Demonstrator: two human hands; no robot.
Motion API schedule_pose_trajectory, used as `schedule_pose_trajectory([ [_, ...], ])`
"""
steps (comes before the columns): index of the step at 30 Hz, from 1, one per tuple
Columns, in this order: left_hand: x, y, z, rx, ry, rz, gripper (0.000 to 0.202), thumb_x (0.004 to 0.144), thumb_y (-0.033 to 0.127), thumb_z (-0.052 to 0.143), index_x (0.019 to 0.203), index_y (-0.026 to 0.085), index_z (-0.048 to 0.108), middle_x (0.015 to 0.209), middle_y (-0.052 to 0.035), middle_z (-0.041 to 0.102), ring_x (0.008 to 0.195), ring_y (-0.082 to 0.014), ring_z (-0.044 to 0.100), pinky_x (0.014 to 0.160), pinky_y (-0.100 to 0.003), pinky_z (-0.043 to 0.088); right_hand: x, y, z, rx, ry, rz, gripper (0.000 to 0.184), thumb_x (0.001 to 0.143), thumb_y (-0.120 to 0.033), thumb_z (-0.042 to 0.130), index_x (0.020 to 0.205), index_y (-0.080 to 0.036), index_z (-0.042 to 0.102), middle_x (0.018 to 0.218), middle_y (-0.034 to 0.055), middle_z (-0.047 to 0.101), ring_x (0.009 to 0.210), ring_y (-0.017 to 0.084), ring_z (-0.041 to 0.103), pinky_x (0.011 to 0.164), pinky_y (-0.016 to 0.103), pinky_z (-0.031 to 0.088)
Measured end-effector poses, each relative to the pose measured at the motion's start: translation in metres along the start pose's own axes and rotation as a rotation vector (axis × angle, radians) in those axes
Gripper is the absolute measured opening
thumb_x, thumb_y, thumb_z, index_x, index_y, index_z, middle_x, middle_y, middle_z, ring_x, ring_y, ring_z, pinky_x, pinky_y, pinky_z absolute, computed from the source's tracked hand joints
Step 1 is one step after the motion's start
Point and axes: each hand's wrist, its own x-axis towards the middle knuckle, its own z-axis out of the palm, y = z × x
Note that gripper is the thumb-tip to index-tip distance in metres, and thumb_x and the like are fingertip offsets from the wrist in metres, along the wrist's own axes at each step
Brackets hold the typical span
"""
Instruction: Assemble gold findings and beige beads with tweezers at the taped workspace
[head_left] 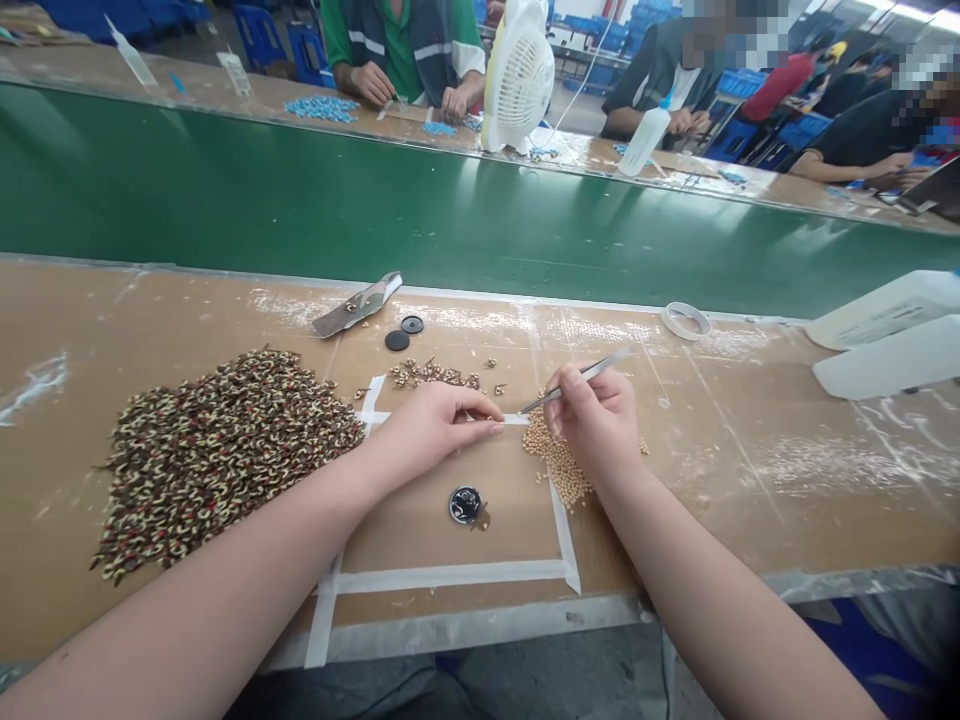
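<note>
My right hand (598,425) grips a pair of metal tweezers (592,370). Their tip points left, at the edge of a pile of small tan beads (566,470). Close by, my left hand (427,425) has thumb and fingertips pinched together; whatever sits between them is too small to make out. A dense heap of small dark-and-cream pieces with red spots (232,450) spreads left of my left forearm. Several similar loose pieces (435,375) lie just beyond my left hand. Nearer to me, between my forearms, stands a small round dish of dark liquid (466,505).
White tape strips (450,577) mark the brown table. Two black round caps (397,340), a camouflage-patterned scrap (360,305), a tape ring (686,321) and white bottles (885,310) lie farther back. Beyond the green belt (450,210) are a fan (517,80) and people working.
</note>
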Motion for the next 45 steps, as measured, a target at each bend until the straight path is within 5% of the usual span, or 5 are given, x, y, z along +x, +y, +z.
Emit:
schedule_pose_trajectory([
  [10,0.0004,-0.0017,0.0012,0.047,0.011,0.024,0.023,0.086,0.041,0.078,0.101,0.024,0.076,0.093,-0.0017,0.077,0.073,-0.0168,0.065,0.066,-0.03,0.048,-0.0034,-0.0041,0.0056,-0.21,-0.01,0.033,0.031,0.095,-0.046,0.072,0.077,-0.021,0.07,0.054,-0.0032,0.062,0.042,0.011,0.054,0.044,0.026,0.047],
  [26,-0.0018,-0.0003,0.0019,0.068,-0.055,0.023,0.033,0.1,0.045,0.06,0.122,0.031,0.079,0.097,-0.0031,0.079,0.075,-0.0191,0.066,0.073,-0.034,0.05,0.0039,0.0037,0.0011,-0.008,0.05,0.101,0.032,0.096,-0.048,0.071,0.079,-0.021,0.065,0.055,-0.0048,0.059,0.04,0.008,0.05,0.039,0.022,0.04],
  [34,0.0001,-0.0055,0.001,0.167,-0.038,0.185,0.038,0.106,0.039,0.048,0.135,0.03,0.071,0.111,-0.0056,0.073,0.105,-0.0231,0.065,0.094,-0.037,0.049,0.0046,0.0027,0.0012,-0.006,0.05,0.112,0.034,0.094,-0.05,0.072,0.078,-0.022,0.064,0.054,-0.0051,0.058,0.039,0.008,0.049,0.038,0.023,0.039],
  [39,-0.0014,-0.0042,0.0019,0.183,-0.042,0.197,0.036,0.106,0.035,0.047,0.133,0.031,0.07,0.115,-0.0045,0.074,0.105,-0.0225,0.066,0.091,-0.036,0.049,0.0043,0.0018,0.0019,-0.021,0.054,0.114,0.034,0.095,-0.05,0.072,0.079,-0.021,0.065,0.054,-0.005,0.058,0.039,0.008,0.048,0.039,0.023,0.039],
  [45,-0.0014,-0.0036,0.0032,0.108,-0.011,0.031,0.019,0.096,0.038,0.064,0.107,0.026,0.073,0.098,-0.0008,0.077,0.071,-0.0163,0.064,0.065,-0.03,0.047,0.0031,0.0009,0.0021,-0.037,0.045,0.103,0.033,0.095,-0.049,0.072,0.078,-0.021,0.065,0.054,-0.0046,0.059,0.04,0.009,0.05,0.04,0.023,0.039],
])
